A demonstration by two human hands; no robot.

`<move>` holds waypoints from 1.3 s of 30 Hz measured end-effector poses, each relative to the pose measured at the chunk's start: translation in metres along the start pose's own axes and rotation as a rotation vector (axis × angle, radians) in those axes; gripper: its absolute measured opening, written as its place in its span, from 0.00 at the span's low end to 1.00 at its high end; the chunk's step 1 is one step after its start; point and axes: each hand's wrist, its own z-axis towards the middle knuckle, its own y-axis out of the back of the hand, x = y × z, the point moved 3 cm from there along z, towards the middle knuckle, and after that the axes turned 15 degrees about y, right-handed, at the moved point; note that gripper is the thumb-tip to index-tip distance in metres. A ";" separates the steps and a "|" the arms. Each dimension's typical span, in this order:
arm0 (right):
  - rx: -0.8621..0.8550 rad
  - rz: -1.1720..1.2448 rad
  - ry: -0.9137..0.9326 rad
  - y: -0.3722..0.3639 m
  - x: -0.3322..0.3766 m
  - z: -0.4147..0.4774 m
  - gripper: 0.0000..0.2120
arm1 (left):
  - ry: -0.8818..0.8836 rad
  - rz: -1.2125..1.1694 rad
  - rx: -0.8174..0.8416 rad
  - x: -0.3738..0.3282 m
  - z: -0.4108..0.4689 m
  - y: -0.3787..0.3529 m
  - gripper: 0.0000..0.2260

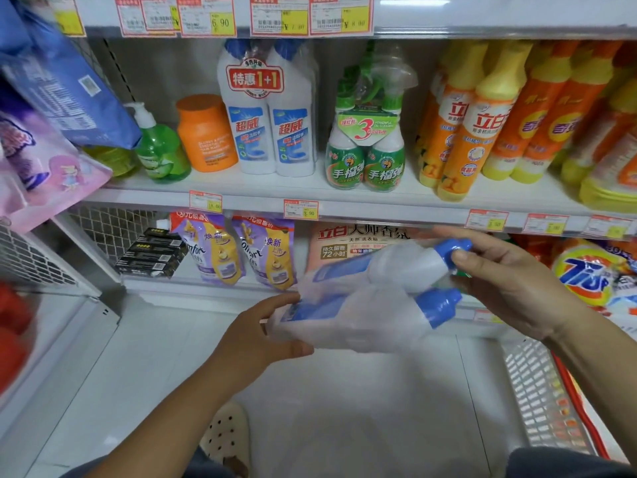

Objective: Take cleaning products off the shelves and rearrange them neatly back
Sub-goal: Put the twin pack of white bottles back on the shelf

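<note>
As I look down through the head camera, the nearest thing I see is a pale shoe on the white floor, below the twin pack of white bottles that both hands carry. That pack lies on its side in the air, off every shelf, with its two blue caps pointing right. The left hand grasps its base end, fingers curled over the far edge and thumb along the near side. The right hand grips the neck end, thumb on the upper cap and fingers reaching behind the necks.

Just behind the pack, on the lower shelf, stands a peach laundry bag. Left of the pack are two purple pouches, and further left a stack of black boxes. Right of the pack, past the right hand, sits a bag with a yellow and orange roundel.

Above the pack, on the middle shelf, a second twin pack of the same bottles stands upright. An orange jar is just beside it on the left, then a green pump bottle. Directly above the held pack stand two green spray bottles wrapped together, and further right are crowded orange and yellow bottles. Highest above the pack, red-edged price tags line the top rail.
</note>
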 end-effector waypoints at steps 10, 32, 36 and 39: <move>-0.071 -0.247 0.057 -0.013 0.014 -0.002 0.32 | 0.173 -0.145 0.287 -0.006 -0.004 -0.016 0.20; 0.086 -0.654 -0.317 0.031 -0.245 -0.022 0.13 | 0.057 0.141 -0.023 0.096 0.166 -0.126 0.21; 0.043 -0.675 -0.382 0.036 -0.267 -0.029 0.12 | 0.089 0.157 -0.024 0.113 0.178 -0.138 0.20; 0.054 -0.700 -0.400 0.038 -0.267 -0.027 0.12 | 0.125 0.208 0.001 0.109 0.180 -0.138 0.25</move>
